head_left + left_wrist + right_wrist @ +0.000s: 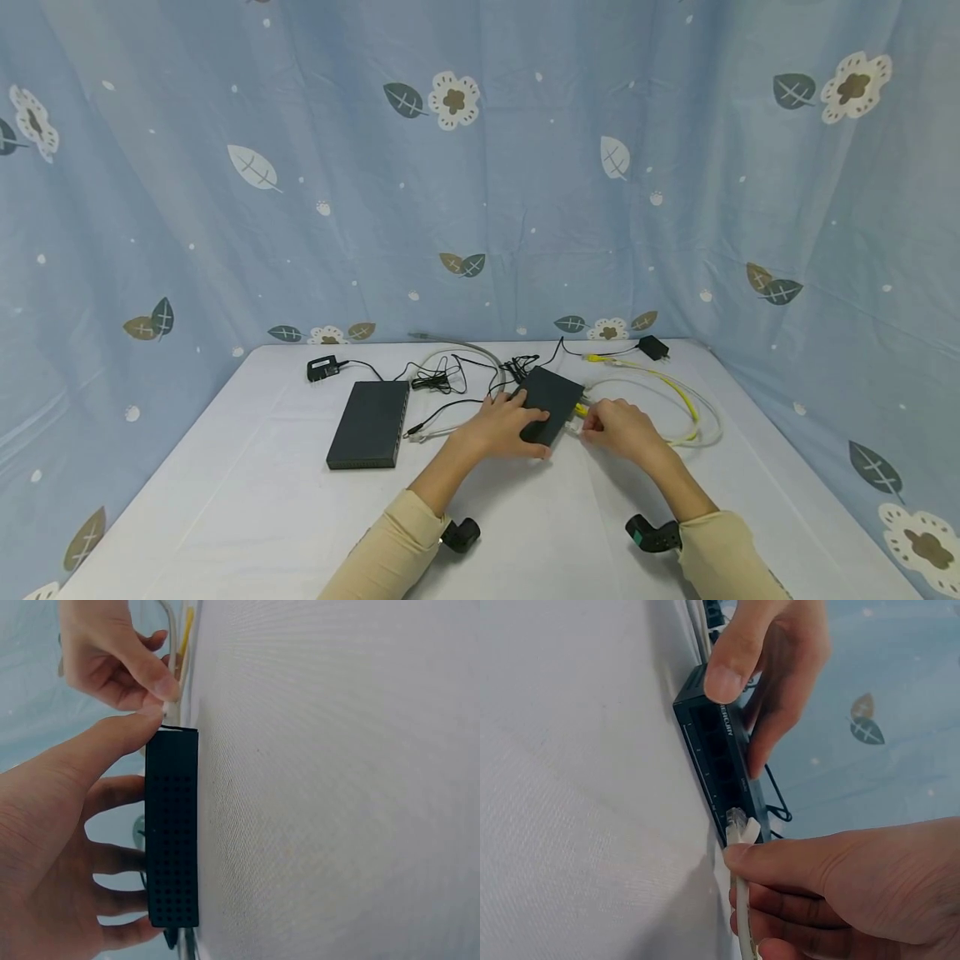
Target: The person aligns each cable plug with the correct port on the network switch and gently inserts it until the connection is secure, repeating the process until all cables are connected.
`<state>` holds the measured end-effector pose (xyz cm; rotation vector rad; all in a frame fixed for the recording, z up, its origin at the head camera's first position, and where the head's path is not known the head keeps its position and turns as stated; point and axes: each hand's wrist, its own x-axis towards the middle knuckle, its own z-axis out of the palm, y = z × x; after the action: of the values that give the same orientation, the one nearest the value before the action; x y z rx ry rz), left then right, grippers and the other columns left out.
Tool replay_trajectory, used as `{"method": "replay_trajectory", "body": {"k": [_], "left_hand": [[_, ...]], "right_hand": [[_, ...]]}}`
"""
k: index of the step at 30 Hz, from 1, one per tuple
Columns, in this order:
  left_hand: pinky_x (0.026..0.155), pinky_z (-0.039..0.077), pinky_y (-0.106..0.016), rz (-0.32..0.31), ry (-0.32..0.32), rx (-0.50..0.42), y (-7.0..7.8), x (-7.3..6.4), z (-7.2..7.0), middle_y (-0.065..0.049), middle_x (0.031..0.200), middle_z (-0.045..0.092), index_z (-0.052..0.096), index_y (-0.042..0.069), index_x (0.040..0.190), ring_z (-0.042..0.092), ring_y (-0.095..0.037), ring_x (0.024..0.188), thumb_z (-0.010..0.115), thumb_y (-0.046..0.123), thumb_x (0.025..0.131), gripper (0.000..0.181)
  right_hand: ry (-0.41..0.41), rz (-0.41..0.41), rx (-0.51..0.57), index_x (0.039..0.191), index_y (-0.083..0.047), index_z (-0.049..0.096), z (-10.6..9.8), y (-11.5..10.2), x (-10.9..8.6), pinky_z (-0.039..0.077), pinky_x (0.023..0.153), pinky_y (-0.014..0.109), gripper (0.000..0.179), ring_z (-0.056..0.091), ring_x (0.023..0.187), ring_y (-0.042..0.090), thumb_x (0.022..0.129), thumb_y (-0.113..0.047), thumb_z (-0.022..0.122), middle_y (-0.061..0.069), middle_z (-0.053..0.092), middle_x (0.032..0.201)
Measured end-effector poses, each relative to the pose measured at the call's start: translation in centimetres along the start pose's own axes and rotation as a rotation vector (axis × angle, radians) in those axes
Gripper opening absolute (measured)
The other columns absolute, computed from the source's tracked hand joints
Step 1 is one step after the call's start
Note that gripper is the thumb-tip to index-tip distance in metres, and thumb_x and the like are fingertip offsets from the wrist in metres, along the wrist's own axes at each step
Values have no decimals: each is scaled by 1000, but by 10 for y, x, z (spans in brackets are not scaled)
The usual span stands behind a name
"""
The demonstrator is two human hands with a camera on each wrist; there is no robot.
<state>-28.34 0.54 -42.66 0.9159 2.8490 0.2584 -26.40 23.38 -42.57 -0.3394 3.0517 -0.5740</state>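
White cable plug [737, 818] pinched in right fingers [780, 862]; left fingers [724, 681] gripping black switch [553, 387]; yellow cable [685, 397] near.

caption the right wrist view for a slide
Left hand on a black box, right hand holding a white cable at its ports

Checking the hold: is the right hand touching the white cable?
Touching. The right wrist view shows the right hand pressing its thumb against the white cable just behind its clear plug.
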Motion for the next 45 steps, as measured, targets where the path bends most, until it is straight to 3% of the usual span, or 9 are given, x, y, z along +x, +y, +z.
{"method": "replay_trajectory", "body": {"k": [25, 45], "left_hand": [[114, 27, -63, -9, 6, 10, 3, -2, -3, -17, 161, 28, 51, 37, 143, 30, -46, 144, 63, 64, 85, 64], [114, 26, -64, 10, 0, -18, -3, 1, 1, -16, 161, 26, 50, 39, 143, 29, -46, 145, 63, 66, 84, 67]], "right_hand": [[3, 11, 32, 77, -15, 72, 7, -1, 4, 41, 56, 27, 9, 52, 59, 10, 84, -18, 77, -7, 63, 67], [0, 16, 29, 77, -15, 73, 10, -1, 4, 42, 55, 27, 8, 53, 57, 10, 84, -18, 77, -7, 64, 66]]}}
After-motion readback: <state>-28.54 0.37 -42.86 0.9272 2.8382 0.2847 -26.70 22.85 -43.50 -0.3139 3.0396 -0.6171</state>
